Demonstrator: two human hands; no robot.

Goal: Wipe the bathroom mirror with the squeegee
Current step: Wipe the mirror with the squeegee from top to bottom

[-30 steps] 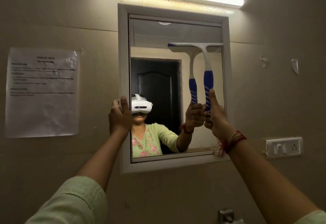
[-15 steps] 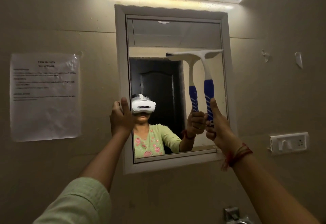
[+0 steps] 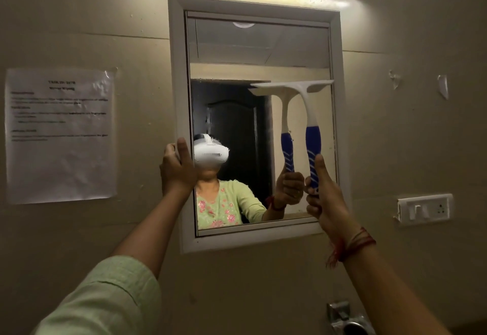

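Right hand (image 3: 325,197) fingers wrapped tight round the white-and-blue plastic squeegee (image 3: 307,121) handle, thumb up; blade on the white-framed wall mirror (image 3: 263,52); left hand (image 3: 177,167) grips its left frame edge.

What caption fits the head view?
Right hand draws squeegee across mirror; left hand grips its frame.

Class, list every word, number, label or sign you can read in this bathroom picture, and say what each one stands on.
"TASK ID:" then a number too blurred to be sure of: heading of the paper sheet taped to the wall left of the mirror.
Second heading line and body text of the sheet: too blurred to read.
Squeegee, switch plate, and the headset seen in the mirror: no readable text.
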